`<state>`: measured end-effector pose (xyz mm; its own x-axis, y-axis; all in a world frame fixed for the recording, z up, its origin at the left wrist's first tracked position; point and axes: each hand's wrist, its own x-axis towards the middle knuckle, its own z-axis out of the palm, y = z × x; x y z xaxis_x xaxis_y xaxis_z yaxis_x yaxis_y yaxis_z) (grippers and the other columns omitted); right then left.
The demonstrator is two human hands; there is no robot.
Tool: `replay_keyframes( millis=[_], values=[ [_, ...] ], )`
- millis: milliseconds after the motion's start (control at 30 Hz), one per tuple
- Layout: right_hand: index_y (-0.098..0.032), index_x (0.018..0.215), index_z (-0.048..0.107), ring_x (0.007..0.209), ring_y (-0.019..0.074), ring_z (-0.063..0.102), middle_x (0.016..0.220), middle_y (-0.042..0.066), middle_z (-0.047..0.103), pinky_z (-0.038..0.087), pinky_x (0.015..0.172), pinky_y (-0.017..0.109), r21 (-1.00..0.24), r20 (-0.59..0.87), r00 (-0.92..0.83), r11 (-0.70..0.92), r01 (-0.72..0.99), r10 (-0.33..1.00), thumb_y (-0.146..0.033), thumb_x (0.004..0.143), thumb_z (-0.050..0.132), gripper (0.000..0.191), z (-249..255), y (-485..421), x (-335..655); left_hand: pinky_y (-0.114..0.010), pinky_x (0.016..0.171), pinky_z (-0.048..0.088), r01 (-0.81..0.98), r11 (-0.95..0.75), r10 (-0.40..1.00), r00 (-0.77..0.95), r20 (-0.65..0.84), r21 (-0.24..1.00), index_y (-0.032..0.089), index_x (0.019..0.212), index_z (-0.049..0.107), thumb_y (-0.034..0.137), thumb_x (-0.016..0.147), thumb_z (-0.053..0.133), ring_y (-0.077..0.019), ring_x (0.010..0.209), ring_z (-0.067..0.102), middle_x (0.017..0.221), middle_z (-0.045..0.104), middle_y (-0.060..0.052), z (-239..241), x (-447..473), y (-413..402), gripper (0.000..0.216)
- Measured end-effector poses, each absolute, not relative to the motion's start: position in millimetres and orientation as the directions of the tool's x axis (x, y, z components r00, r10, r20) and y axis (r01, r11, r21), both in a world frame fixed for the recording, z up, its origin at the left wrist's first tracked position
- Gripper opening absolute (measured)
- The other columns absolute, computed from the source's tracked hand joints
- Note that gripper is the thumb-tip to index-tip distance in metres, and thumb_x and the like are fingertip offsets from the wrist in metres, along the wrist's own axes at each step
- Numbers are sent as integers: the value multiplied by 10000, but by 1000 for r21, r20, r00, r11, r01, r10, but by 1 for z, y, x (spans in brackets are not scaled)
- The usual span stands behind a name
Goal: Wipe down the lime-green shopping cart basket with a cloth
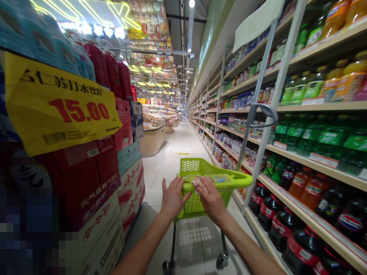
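Observation:
A small lime-green shopping cart (197, 208) stands in front of me, its handle (235, 184) running across at the near side. My left hand (172, 196) grips the left end of that handle, fingers bent over it and the thumb on the near side. A crumpled whitish tissue (197, 182) lies under the fingers of my right hand (211, 199), which presses it against the middle of the handle. Just beyond this hand, a label panel (220, 178) shows on the cart. The visible part of the basket has perforated walls; its floor is mostly hidden.
Tall shelves of bottled drinks (315, 133) line the right side, with a grey loop-ended pole (262, 114) beside them. Stacked drink cartons (130, 183) and a yellow price sign (63, 103) crowd the left. A tiled aisle (183, 133) runs ahead past a display counter (153, 141).

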<state>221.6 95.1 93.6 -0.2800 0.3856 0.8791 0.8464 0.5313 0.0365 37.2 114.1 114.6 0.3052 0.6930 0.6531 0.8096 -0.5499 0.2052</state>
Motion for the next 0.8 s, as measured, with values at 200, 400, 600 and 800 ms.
replay_keyframes(
  millis=[200,400,600,800],
  values=[
    [-188,1035,585,1148,253,430,1236,118,481,362,934,497,-212,907,84,275,938,413,-159,799,381,313,93,102,274,-582,1029,83,775,-590,681,328,655,226,233,1049,525,369,774,529,-233,1087,496,1142,585,-67,117,34,113,306],
    [-185,1126,538,1229,240,340,1313,112,404,296,994,464,-131,870,-89,401,907,485,-134,786,375,380,86,95,246,-555,1039,49,748,-613,680,335,653,255,231,961,564,393,709,607,-217,999,533,1035,624,-36,124,37,113,303],
    [-190,1112,543,1183,229,397,1270,114,454,296,978,472,-156,843,-68,363,918,534,-198,808,368,351,94,101,264,-538,1037,79,747,-590,718,311,623,307,225,866,595,399,670,637,-209,922,547,918,639,-10,131,54,107,265],
    [-177,1001,598,1143,238,437,1179,111,530,321,965,497,-249,855,37,346,905,517,-236,811,358,311,98,97,310,-513,1041,112,676,-643,706,341,620,360,243,949,589,294,725,571,-215,981,522,990,623,-30,123,88,76,230]
  ],
)
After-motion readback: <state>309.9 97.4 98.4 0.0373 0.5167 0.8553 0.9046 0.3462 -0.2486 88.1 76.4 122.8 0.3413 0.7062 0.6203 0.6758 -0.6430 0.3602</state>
